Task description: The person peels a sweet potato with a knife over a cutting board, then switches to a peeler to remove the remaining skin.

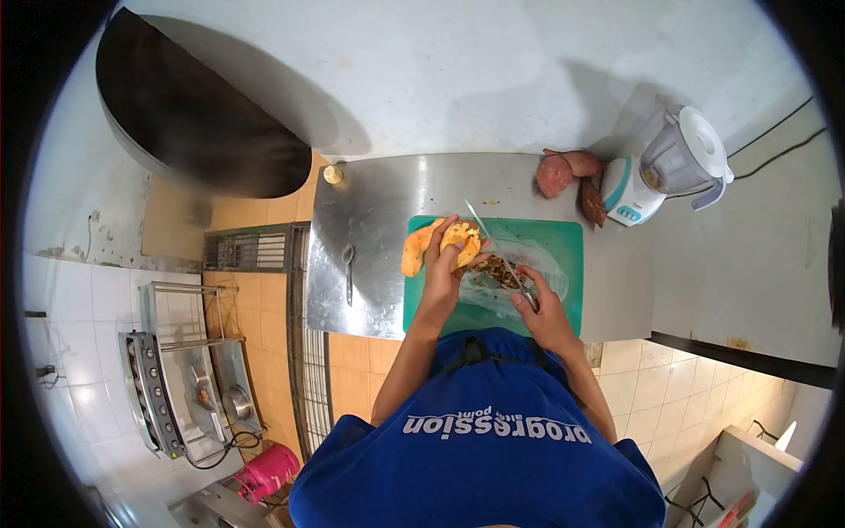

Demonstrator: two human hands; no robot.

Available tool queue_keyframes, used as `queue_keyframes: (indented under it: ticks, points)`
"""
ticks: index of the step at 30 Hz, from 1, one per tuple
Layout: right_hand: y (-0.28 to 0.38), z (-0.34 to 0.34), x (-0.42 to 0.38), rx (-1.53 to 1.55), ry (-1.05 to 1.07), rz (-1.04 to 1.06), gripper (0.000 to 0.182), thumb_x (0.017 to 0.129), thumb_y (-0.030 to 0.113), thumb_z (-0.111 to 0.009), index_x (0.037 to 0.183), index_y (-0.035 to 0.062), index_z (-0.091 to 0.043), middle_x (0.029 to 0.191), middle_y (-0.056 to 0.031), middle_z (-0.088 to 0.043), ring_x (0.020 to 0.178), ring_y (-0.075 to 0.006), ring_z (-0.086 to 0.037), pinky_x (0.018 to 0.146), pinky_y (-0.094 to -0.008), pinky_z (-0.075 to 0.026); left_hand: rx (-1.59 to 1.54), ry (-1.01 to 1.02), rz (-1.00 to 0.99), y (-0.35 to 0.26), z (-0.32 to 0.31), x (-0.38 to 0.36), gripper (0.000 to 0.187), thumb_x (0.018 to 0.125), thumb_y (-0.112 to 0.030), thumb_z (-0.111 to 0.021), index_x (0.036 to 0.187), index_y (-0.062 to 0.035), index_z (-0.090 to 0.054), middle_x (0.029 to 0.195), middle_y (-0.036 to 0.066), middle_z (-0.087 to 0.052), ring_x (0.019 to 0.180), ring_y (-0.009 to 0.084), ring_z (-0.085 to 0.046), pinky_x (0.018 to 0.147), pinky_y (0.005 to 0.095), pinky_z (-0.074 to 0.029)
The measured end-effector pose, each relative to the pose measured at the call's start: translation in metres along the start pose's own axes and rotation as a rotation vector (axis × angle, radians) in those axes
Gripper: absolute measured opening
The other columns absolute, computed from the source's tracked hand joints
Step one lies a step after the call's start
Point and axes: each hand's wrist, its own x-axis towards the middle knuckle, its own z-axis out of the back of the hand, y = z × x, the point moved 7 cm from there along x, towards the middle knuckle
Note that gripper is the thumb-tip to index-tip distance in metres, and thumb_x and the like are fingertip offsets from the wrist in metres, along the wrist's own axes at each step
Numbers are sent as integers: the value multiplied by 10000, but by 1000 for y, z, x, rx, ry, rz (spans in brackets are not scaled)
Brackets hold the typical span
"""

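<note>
My left hand [443, 275] is wrapped round a peeled orange sweet potato [461, 239], which has some dark specks. Beside it, partly hidden by my fingers, a second peeled orange piece [413, 255] lies at the left edge of the green cutting board [568, 255]. In my right hand [547, 314] is a knife [498, 251], its blade slanting up and left towards the sweet potato. Below the blade, dark peelings [500, 273] are heaped on a clear plastic bag [539, 257] on the board.
Unpeeled reddish sweet potatoes [556, 174] lie at the back right of the metal table [378, 202], beside a blender [673, 163]. A spoon [349, 275] rests on the left, with a small round yellowish item [333, 174] at the back left corner.
</note>
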Motion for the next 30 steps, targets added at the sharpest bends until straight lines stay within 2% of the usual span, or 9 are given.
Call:
queue_keyframes:
  ticks: [3,5,11,14,17,21,23,26,30]
  points:
    - [-14,0,2,-27,36,-50,590,1020,279,-626,1538,74,-430,1109,-123,-661,679,-129,-490,640,-316,-439,-45,17,59,3,3,4,566,951,-160,-481,1503,-70,-398,1351,148,-593,1217,325,-648,980,475,-572]
    - [-17,2,3,-66,4,28,658,1004,404,-642,1558,126,-424,882,-204,-685,707,-275,-659,695,-403,-498,-56,92,170,5,-1,1,599,933,-191,-509,1511,-68,-410,1357,154,-591,1211,328,-646,949,460,-576]
    - [-8,18,6,-377,67,30,754,975,485,-650,1607,199,-356,724,-225,-664,711,-435,-676,689,-485,-514,171,217,149,-2,1,-5,685,865,-274,-683,1486,-95,-456,1327,126,-597,1170,276,-633,899,427,-573]
    - [0,23,5,-497,16,139,755,976,506,-635,1608,205,-351,679,-194,-654,715,-442,-677,714,-497,-529,299,190,177,-5,4,-5,722,823,-296,-760,1463,-109,-483,1293,108,-605,1135,233,-625,831,389,-582]
    - [10,27,7,-577,46,101,760,975,515,-631,1611,214,-345,676,-192,-655,699,-444,-672,713,-502,-532,379,206,221,-11,0,-5,733,804,-310,-784,1448,-110,-496,1272,101,-615,1085,215,-632,749,350,-581]
    - [11,27,9,-592,65,109,760,974,518,-627,1611,216,-345,669,-191,-652,691,-445,-667,710,-504,-532,394,248,199,-15,-3,-2,628,819,-240,-825,1361,-79,-552,1172,62,-645,1052,182,-635,758,320,-565]
    - [10,25,9,-590,42,110,738,974,504,-632,1601,212,-373,682,-191,-661,686,-427,-670,698,-501,-532,430,286,3,-19,-6,2,599,838,-186,-830,1355,-68,-551,1158,55,-650,1011,154,-636,720,315,-570]
    - [2,17,9,-515,-82,178,704,975,484,-639,1584,215,-411,683,-182,-667,658,-404,-670,666,-484,-530,342,230,-107,-22,-12,4,565,868,-137,-816,1353,-47,-541,1160,59,-650,993,130,-635,708,302,-581]
    - [9,6,5,-494,-171,169,678,975,461,-649,1567,201,-444,693,-172,-675,633,-385,-668,635,-467,-527,306,159,-93,-18,-15,6,540,901,-115,-793,1360,-31,-523,1145,55,-642,981,122,-638,723,274,-595]
